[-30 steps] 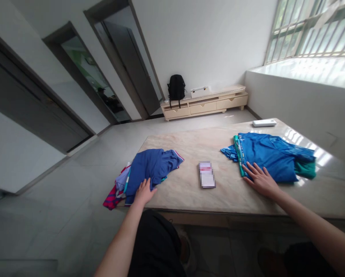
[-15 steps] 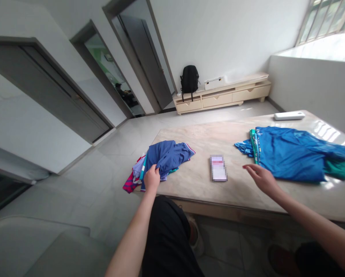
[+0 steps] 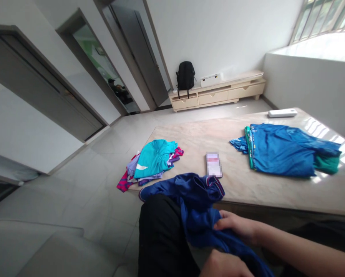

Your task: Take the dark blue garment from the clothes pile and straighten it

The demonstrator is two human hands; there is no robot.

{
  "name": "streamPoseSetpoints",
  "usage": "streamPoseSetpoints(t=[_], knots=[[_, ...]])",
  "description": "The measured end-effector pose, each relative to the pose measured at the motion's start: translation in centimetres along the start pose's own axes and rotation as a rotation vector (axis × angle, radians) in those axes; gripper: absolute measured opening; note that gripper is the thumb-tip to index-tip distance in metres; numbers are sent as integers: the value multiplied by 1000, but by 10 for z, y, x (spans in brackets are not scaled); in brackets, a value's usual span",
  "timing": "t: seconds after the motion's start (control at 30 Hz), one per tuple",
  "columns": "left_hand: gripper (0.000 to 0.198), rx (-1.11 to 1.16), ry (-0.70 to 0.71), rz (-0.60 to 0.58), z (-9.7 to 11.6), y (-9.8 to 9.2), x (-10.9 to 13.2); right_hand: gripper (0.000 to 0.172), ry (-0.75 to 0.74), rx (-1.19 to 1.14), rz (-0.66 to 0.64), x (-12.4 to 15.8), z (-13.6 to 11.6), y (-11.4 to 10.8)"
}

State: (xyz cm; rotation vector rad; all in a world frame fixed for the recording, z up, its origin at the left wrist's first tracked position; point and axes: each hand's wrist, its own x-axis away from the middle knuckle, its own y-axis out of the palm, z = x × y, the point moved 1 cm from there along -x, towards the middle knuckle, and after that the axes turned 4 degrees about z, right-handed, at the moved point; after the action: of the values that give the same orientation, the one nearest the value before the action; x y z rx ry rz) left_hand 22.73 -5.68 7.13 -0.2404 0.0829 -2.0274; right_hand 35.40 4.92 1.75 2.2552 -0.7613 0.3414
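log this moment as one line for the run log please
left hand: holds dark blue garment | right hand: grips same garment | teal shirt tops left pile | phone on table

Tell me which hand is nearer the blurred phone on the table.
Right. The right hand grips the dark blue garment just below the phone; the left hand sits lower, farther away.

A home living room: low cabinet (image 3: 218, 94) with backpack (image 3: 185, 75), interior doors (image 3: 143, 50), clothes-strewn marble table (image 3: 247, 184).
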Motion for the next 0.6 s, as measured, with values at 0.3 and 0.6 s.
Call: streamPoseSetpoints(t=[0.3,0.6], knots=[[73,42,-95,199,-39,-2,11,22,69,385,57,-1,9,-51],[45,-142,-177,357,-9,-7,11,29,-87,379,-42,5,-22,-42]])
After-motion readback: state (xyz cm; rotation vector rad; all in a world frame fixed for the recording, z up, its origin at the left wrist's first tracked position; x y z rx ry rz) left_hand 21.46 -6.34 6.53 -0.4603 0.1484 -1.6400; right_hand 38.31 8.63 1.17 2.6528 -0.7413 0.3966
